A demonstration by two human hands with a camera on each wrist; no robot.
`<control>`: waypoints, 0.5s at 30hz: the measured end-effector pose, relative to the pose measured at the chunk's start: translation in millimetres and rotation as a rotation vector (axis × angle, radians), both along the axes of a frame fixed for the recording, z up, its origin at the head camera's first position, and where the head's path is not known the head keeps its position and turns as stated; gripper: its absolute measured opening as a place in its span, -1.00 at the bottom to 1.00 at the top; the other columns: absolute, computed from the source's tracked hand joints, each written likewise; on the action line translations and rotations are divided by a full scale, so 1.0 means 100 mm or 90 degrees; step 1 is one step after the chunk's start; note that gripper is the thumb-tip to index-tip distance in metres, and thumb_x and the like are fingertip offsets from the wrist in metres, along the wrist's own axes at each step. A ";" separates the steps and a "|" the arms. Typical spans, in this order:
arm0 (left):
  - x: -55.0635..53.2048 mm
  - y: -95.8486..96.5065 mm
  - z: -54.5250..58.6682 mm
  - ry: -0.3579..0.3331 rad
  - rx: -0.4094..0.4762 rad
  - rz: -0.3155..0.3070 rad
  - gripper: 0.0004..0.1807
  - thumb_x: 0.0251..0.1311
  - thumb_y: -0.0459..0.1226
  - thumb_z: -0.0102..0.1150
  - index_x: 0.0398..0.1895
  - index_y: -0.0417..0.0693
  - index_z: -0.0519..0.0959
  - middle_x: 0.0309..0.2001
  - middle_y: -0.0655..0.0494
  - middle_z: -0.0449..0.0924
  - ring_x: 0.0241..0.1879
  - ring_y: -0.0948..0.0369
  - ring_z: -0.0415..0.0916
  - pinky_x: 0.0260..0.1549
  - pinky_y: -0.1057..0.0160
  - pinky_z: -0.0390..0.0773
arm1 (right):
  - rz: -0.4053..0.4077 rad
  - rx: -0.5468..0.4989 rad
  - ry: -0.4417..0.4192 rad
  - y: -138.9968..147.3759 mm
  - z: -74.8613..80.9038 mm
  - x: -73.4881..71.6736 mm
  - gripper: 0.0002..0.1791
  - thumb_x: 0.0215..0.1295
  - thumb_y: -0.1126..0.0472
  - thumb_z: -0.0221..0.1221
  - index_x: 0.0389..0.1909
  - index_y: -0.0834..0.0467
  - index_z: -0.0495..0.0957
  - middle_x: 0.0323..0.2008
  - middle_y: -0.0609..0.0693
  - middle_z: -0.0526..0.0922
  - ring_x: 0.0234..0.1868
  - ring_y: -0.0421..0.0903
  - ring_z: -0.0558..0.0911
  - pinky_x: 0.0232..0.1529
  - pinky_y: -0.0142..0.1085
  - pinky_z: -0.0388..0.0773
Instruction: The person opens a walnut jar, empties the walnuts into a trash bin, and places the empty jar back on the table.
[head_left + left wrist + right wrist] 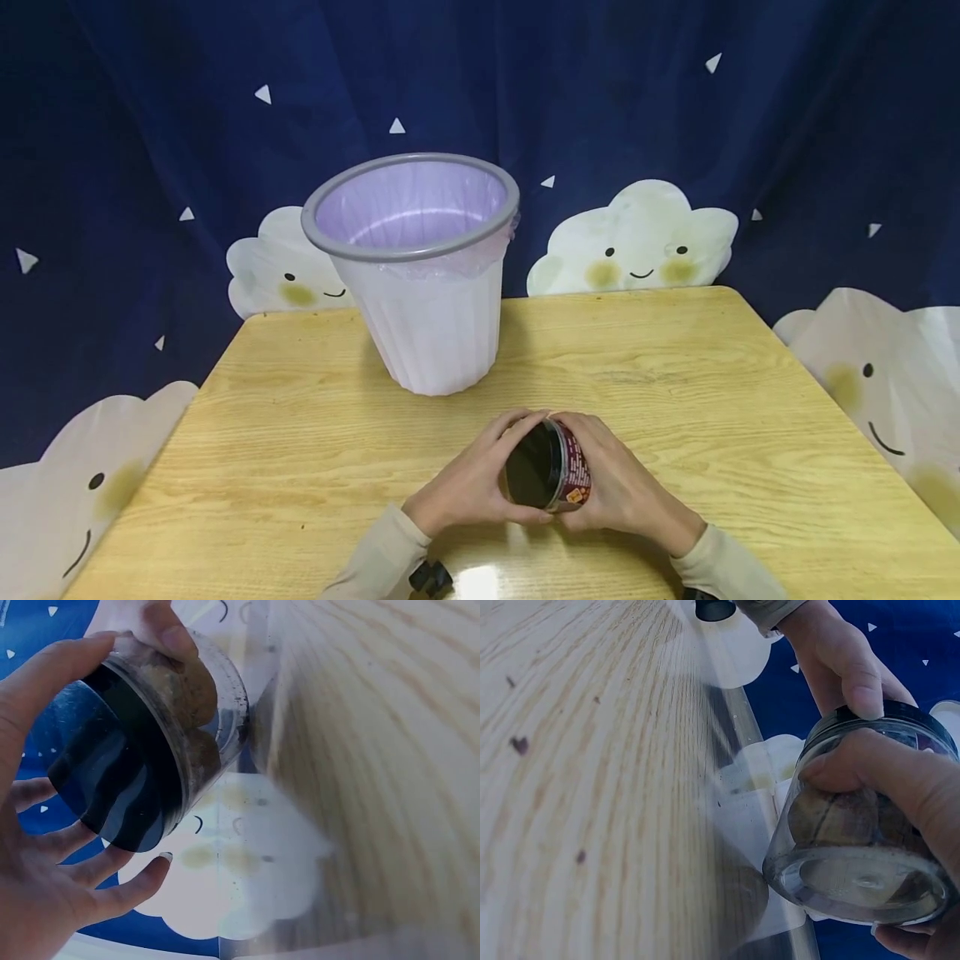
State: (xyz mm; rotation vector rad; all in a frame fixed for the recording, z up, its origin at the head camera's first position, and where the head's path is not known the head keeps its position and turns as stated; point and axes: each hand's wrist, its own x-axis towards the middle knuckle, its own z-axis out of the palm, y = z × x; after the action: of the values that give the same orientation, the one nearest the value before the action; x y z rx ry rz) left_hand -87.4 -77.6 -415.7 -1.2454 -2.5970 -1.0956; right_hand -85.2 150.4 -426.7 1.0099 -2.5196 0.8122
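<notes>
Between my two hands, low over the near middle of the table, a clear jar [576, 471] with a dark red label lies tilted on its side. Its wide black lid [532, 468] faces left. My left hand [474, 482] grips the lid, thumb and fingers around its edge. On the other side my right hand [626, 487] holds the jar body, its thumb pressed along the wall. Brown lumps [199, 697] show through the clear wall in the left wrist view. The right wrist view looks onto the jar's round clear base [862, 881].
A white ribbed trash bin [435, 325] with a grey rim and a thin purple liner stands at the back left of the wooden table [675, 358]. Behind the table hangs a dark blue curtain [600, 92] with cloud faces. Small dark crumbs [520, 745] dot the tabletop.
</notes>
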 end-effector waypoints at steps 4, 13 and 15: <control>0.01 0.00 0.00 0.006 0.002 -0.005 0.24 -0.22 0.06 0.56 0.53 0.15 -0.01 0.43 0.07 0.04 0.36 0.15 0.13 0.24 0.07 0.36 | -0.004 0.000 -0.001 -0.01 -0.01 0.01 0.22 -0.64 -0.04 0.55 0.27 0.18 0.31 0.14 -0.04 0.47 0.15 -0.05 0.43 0.11 -0.05 0.51; 0.01 0.01 0.02 0.013 0.002 -0.006 0.21 -0.22 0.07 0.56 0.52 0.20 0.02 0.41 0.02 0.07 0.35 0.16 0.15 0.23 0.09 0.38 | -0.005 0.006 -0.001 0.00 0.00 0.01 0.24 -0.62 -0.05 0.56 0.31 0.17 0.28 0.16 -0.03 0.46 0.18 -0.03 0.42 0.12 -0.03 0.50; 0.00 0.01 0.02 0.013 0.002 -0.018 0.23 -0.23 0.04 0.57 0.52 0.19 0.00 0.42 0.03 0.06 0.36 0.16 0.13 0.24 0.09 0.36 | -0.003 0.006 0.005 0.00 -0.01 0.01 0.25 -0.63 -0.05 0.56 0.31 0.17 0.27 0.16 -0.02 0.46 0.17 -0.02 0.43 0.12 -0.02 0.50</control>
State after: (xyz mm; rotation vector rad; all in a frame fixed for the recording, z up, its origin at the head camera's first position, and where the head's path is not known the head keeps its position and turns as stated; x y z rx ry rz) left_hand -87.3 -76.6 -414.2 -1.2891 -2.5701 -1.0840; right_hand -83.8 150.3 -427.4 1.0073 -2.5210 0.7948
